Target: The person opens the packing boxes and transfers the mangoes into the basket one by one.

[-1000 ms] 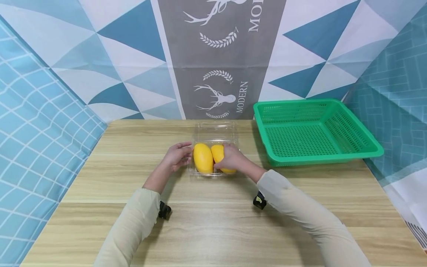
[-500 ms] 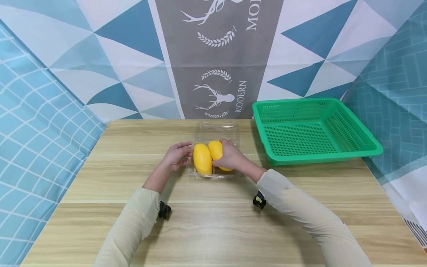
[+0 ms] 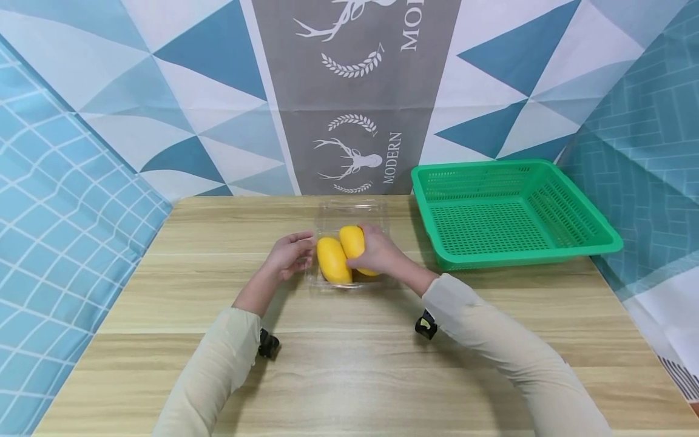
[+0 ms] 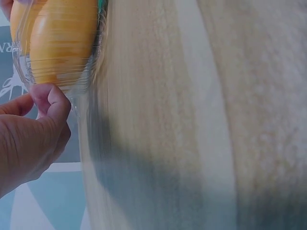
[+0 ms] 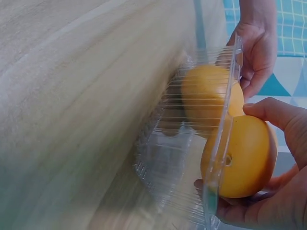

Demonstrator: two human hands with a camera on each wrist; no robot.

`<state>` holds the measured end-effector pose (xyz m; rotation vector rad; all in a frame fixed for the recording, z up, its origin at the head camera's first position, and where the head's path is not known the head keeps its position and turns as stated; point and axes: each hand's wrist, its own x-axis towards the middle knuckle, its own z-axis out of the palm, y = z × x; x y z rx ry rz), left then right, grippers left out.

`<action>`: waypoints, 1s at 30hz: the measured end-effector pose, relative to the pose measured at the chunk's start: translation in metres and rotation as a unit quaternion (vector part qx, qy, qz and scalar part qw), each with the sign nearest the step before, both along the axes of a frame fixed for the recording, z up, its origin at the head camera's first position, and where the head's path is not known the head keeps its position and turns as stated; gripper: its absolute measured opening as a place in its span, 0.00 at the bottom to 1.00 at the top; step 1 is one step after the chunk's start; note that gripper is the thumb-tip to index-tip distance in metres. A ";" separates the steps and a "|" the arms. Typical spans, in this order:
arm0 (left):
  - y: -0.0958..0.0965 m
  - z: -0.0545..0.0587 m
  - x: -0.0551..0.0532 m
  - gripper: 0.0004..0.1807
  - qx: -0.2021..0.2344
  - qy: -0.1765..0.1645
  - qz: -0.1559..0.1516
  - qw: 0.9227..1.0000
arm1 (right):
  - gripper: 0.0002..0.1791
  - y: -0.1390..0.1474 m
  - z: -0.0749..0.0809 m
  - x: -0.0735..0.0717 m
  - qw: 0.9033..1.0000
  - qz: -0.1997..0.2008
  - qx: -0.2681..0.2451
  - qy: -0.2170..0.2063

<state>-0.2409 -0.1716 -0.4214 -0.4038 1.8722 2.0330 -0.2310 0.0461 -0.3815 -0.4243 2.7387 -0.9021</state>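
A clear plastic clamshell box (image 3: pixel 355 212) lies on the table with its lid folded back. Inside it, on the left, sits a yellow mango (image 3: pixel 333 261). My right hand (image 3: pixel 378 252) grips a second mango (image 5: pixel 240 158) between thumb and fingers. In the right wrist view this mango is raised to the box rim and partly above it, while the other mango (image 5: pixel 206 93) rests lower behind the ribbed wall. My left hand (image 3: pixel 289 256) is at the box's left side. Its thumb and index finger pinch the rim in the left wrist view, where that hand (image 4: pixel 41 124) shows closely.
A green plastic basket (image 3: pixel 491 227) stands at the table's back right, overhanging its right edge. The wooden table (image 3: pixel 349 364) spreads out in front of the box. Patterned cloth walls (image 3: pixel 218 91) rise behind the table and along both sides.
My right hand has raised and tilted its mango slightly up and left. The other mango has tipped, its lower end shifting right. My left hand stays at the box edge.
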 end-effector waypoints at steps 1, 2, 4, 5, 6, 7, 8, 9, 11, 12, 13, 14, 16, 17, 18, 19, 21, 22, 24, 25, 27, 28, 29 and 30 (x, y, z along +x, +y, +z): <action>0.000 0.000 0.000 0.26 0.001 0.000 0.000 1.000 | 0.50 0.000 0.001 -0.001 1.000 -0.002 0.000 0.002; 0.000 0.001 0.000 0.26 0.000 -0.001 0.002 1.000 | 0.50 0.001 0.002 -0.001 1.000 -0.004 -0.001 0.002; 0.000 0.001 0.000 0.27 0.001 0.000 0.001 1.000 | 0.50 0.001 0.004 -0.003 1.000 -0.006 0.000 0.005; 0.000 0.001 -0.001 0.27 0.002 0.000 0.000 1.000 | 0.51 0.002 0.005 -0.003 1.000 -0.009 -0.002 0.007; 0.000 0.001 -0.001 0.27 0.004 0.000 -0.001 1.000 | 0.51 0.003 0.007 -0.004 1.000 -0.011 -0.003 0.008; 0.000 0.001 -0.001 0.27 0.004 0.000 -0.002 1.000 | 0.51 0.003 0.007 -0.005 1.000 -0.012 -0.005 0.009; 0.000 0.001 -0.001 0.27 0.005 0.001 -0.002 1.000 | 0.52 0.004 0.009 -0.005 1.000 -0.013 -0.008 0.011; 0.000 0.001 -0.001 0.28 0.006 0.001 -0.002 1.000 | 0.52 0.005 0.010 -0.005 1.000 -0.014 -0.011 0.015; 0.000 0.002 -0.001 0.28 0.008 0.002 -0.002 1.000 | 0.52 0.006 0.012 -0.006 0.999 -0.017 -0.021 0.018; 0.000 0.002 -0.001 0.28 0.008 0.003 -0.003 1.000 | 0.53 0.007 0.013 -0.006 0.999 -0.018 -0.024 0.018; 0.000 0.002 -0.001 0.28 0.008 0.003 -0.003 1.000 | 0.53 0.008 0.014 -0.006 0.999 -0.019 -0.026 0.019; 0.000 0.003 -0.001 0.28 0.009 0.003 -0.004 1.000 | 0.53 0.009 0.014 -0.006 0.999 -0.019 -0.028 0.021; -0.001 0.003 -0.001 0.28 0.010 0.003 -0.005 1.000 | 0.53 0.010 0.016 -0.007 0.999 -0.023 -0.028 0.020; -0.001 0.003 -0.001 0.28 0.011 0.002 -0.005 1.000 | 0.53 0.011 0.016 -0.007 0.999 -0.023 -0.024 0.021; -0.001 0.003 -0.001 0.28 0.011 0.002 -0.006 1.000 | 0.53 0.011 0.017 -0.007 0.999 -0.025 -0.019 0.020; -0.001 0.003 -0.001 0.28 0.011 0.002 -0.006 1.000 | 0.53 0.012 0.017 -0.008 0.999 -0.026 -0.015 0.020; 0.000 0.003 0.000 0.28 0.012 0.002 -0.006 1.000 | 0.54 0.012 0.019 -0.008 0.999 -0.029 -0.008 0.019; 0.000 0.003 0.000 0.28 0.013 0.002 -0.005 1.000 | 0.54 0.012 0.020 -0.008 0.999 -0.029 -0.005 0.019; 0.000 0.003 0.001 0.28 0.014 0.003 -0.004 1.000 | 0.54 0.013 0.022 -0.009 0.999 -0.029 -0.003 0.022; 0.000 0.003 0.001 0.28 0.015 0.004 -0.005 1.000 | 0.54 0.013 0.023 -0.009 0.999 -0.030 -0.002 0.024; -0.001 0.003 0.002 0.28 0.015 0.005 -0.004 1.000 | 0.53 0.014 0.025 -0.009 0.999 -0.031 -0.007 0.025; -0.001 0.003 0.002 0.28 0.014 0.004 -0.005 1.000 | 0.53 0.015 0.026 -0.009 0.999 -0.032 -0.008 0.025; -0.001 0.002 0.003 0.28 0.014 0.004 -0.005 1.000 | 0.53 0.016 0.027 -0.009 0.999 -0.032 -0.008 0.026; -0.001 0.002 0.003 0.28 0.013 0.004 -0.008 1.000 | 0.53 0.017 0.027 -0.009 0.999 -0.034 -0.008 0.026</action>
